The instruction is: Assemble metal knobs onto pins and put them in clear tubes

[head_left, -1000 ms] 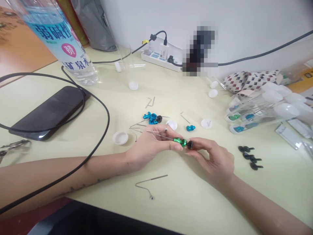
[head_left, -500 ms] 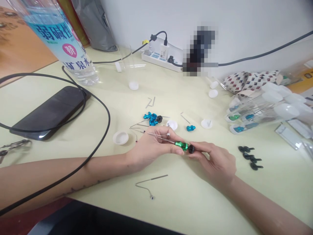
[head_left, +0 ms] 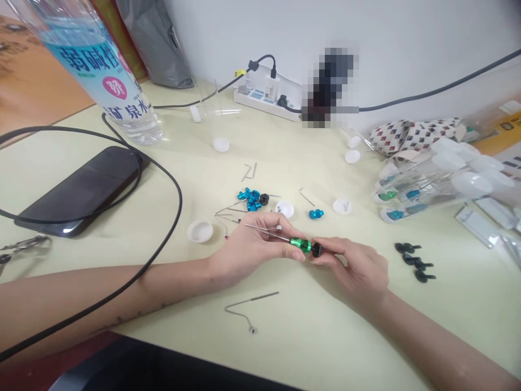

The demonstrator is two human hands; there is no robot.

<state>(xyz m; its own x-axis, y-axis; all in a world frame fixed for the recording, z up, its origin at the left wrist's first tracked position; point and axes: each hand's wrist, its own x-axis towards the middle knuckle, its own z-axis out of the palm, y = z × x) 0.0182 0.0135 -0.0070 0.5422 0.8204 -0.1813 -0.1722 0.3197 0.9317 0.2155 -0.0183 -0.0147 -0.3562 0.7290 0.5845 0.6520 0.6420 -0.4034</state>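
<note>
Between thumb and fingers, my left hand (head_left: 252,244) grips a green metal fitting (head_left: 300,244) with a thin bent metal rod (head_left: 266,232) running out to its left. My right hand (head_left: 358,266) pinches the black knob (head_left: 316,250) at the fitting's right end; its fingertips are partly hidden. Behind my left hand lie several blue metal fittings (head_left: 252,198), a black knob (head_left: 264,199) and thin bent rods. A separate blue fitting (head_left: 316,214) lies farther right. In front of my hands rests another bent metal rod (head_left: 240,310) with a small round end.
White caps (head_left: 199,231) and small hex keys (head_left: 254,170) are scattered about. Several black screws (head_left: 419,263) lie at right, near capped clear tubes (head_left: 431,184). At left are a phone (head_left: 77,190), a looping black cable (head_left: 179,201) and a water bottle (head_left: 109,81). A power strip (head_left: 264,100) stands behind.
The view has shifted very slightly. Both hands keep their hold on the green fitting and its black knob, with hardly any visible movement.
</note>
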